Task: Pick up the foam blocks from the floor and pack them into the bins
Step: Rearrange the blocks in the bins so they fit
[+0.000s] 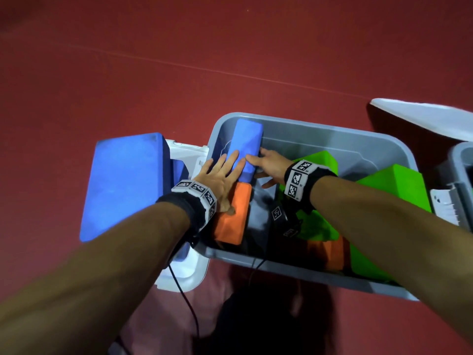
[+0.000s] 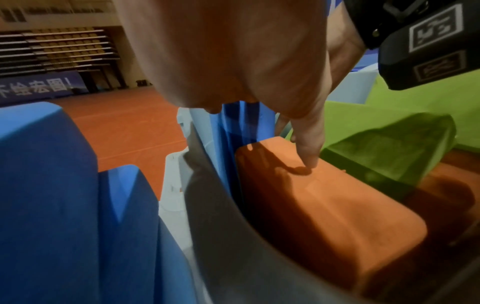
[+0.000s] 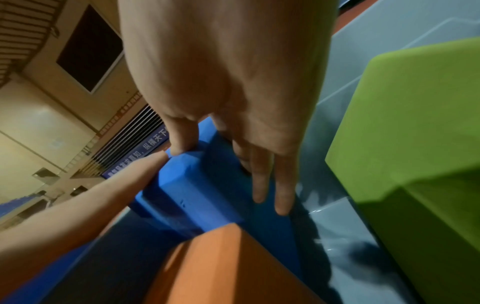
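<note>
Since it is foam, the blue block (image 1: pixel 247 147) under both hands should be light and squashy, best taken by its long sides. The left hand (image 1: pixel 220 175) lies spread flat on it; the right hand (image 1: pixel 266 162) presses straight fingers against its side, inside the grey bin (image 1: pixel 332 134).

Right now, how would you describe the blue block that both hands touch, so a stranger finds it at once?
Find the grey bin on the red floor. In its far left corner a blue block stands tilted, with the left hand and right hand on it. Unlike the bigger blue block outside, it is inside, above the orange block.
</note>
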